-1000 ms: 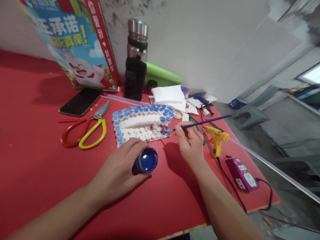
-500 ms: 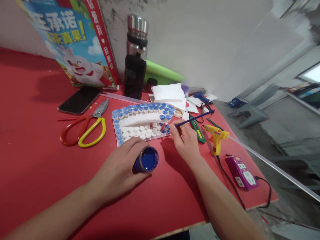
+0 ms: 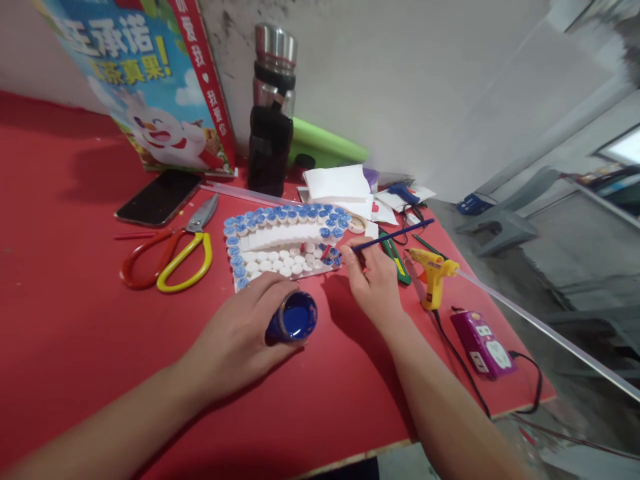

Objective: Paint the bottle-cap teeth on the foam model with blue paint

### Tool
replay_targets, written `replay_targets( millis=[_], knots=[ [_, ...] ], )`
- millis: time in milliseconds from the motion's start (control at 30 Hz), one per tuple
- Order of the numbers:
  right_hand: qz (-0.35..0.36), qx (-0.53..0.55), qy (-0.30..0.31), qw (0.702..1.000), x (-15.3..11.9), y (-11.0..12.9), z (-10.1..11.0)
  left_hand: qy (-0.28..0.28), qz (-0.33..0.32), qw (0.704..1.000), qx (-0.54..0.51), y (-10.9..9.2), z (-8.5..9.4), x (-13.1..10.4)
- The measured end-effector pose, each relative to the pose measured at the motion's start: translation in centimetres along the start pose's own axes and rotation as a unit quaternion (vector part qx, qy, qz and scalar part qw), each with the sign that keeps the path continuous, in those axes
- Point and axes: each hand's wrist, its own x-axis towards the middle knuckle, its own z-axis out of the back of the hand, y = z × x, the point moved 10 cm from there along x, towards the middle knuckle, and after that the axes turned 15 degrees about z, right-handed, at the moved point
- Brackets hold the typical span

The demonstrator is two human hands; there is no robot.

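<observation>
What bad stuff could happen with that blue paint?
The open jar of blue paint in the left hand could tip and spill onto the red table. The brush in the right hand has its tip close to white pieces, so a slip might smear blue on them.

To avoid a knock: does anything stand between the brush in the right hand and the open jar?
Nothing visible does. The left hand holds the jar from its left, off the line from the brush; only the craft piece and red tabletop lie beneath.

dark phone (image 3: 159,198) near scissors (image 3: 194,229) – steel-topped bottle (image 3: 271,133) beside a green roll (image 3: 330,145)
</observation>
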Motion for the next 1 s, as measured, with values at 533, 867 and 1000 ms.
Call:
replay_targets(
  millis=[533, 867, 1000],
  knots=[
    [0.012, -0.007, -0.024, 1.000, 0.2, 0.2, 0.5, 0.005, -0.008, 1.000, 0.000, -0.2, -0.1, 0.0],
    [0.014, 0.029, -0.003, 0.999, 0.2, 0.6, -0.5, 0.006, -0.004, 1.000, 0.002, 0.0, -0.3, -0.1],
    [0.024, 0.015, 0.004, 1.000, 0.1, 0.7, -0.6, 0.006, -0.004, 1.000, 0.004, -0.1, -0.2, 0.0]
  ],
)
